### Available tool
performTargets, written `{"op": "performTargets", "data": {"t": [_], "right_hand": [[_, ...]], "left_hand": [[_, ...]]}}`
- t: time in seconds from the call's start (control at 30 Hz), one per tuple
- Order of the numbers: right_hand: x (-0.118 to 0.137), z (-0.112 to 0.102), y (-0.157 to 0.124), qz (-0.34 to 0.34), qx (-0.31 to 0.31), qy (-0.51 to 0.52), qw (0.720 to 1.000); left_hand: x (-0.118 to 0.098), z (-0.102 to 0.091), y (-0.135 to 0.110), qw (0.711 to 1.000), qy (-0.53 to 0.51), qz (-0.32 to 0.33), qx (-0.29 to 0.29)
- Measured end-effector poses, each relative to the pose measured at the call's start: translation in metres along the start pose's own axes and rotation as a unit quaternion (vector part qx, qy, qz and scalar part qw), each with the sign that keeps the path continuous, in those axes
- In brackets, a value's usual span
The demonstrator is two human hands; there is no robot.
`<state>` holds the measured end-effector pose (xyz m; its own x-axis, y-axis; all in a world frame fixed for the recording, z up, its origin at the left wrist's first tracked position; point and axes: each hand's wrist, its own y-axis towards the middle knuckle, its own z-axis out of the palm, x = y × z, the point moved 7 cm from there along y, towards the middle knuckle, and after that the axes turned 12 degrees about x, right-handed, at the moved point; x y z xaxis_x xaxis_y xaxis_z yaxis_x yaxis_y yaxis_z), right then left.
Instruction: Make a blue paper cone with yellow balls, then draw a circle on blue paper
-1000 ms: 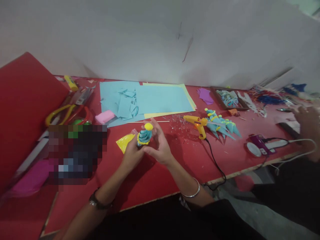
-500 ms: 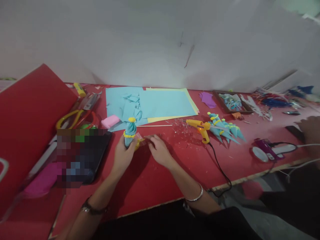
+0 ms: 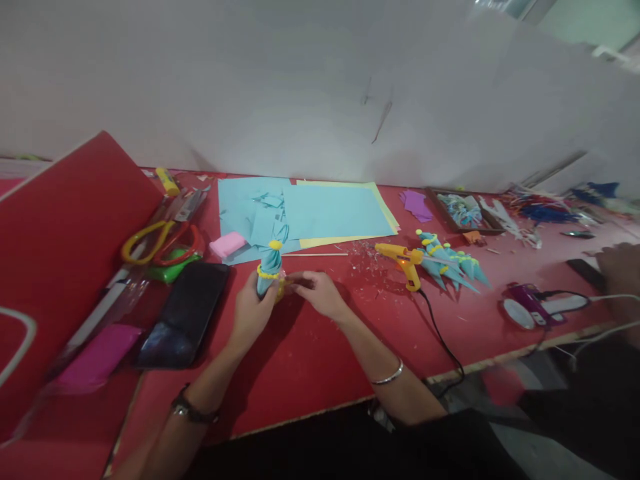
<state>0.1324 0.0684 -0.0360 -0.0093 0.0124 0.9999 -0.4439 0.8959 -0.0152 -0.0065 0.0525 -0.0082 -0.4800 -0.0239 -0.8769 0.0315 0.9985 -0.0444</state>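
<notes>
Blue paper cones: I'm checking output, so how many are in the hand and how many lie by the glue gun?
Blue cone in left hand: 1
Finished cones by glue gun: about 4, overlapping
Total: about 5

Left hand (image 3: pixel 249 312) has its grip round a little blue paper cone (image 3: pixel 269 269) with a yellow top and yellow band, standing it upright on the red bench (image 3: pixel 310 360). Right hand (image 3: pixel 320 295) is just beside it, fingertips pinching at something yellow by the cone's base. Phone (image 3: pixel 184 313) lies to the left, scissors (image 3: pixel 150 240) behind it. Glue gun (image 3: pixel 403 259) sits to the right, next to more cones (image 3: pixel 450 261). Blue paper (image 3: pixel 330 210) lies at the back.
</notes>
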Motion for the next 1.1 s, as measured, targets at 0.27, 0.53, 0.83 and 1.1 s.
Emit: {"op": "performTargets", "data": {"t": [0.27, 0.53, 0.83, 1.1], "right_hand": [[-0.010, 0.000, 0.012, 0.043, 0.065, 0.040, 0.996], [-0.006, 0.000, 0.015, 0.061, 0.130, 0.054, 0.988], [-0.010, 0.003, 0.018, 0.062, 0.137, 0.051, 0.987], [0.005, 0.007, 0.014, 0.035, 0.141, -0.018, 0.989]], "left_hand": [[0.001, 0.000, 0.000, 1.000, -0.015, -0.006, 0.002], [0.002, 0.000, 0.000, 1.000, -0.006, -0.007, -0.002], [0.003, 0.002, 0.002, 1.000, 0.003, 0.007, 0.002], [0.000, 0.003, 0.001, 1.000, -0.001, 0.004, 0.007]]}}
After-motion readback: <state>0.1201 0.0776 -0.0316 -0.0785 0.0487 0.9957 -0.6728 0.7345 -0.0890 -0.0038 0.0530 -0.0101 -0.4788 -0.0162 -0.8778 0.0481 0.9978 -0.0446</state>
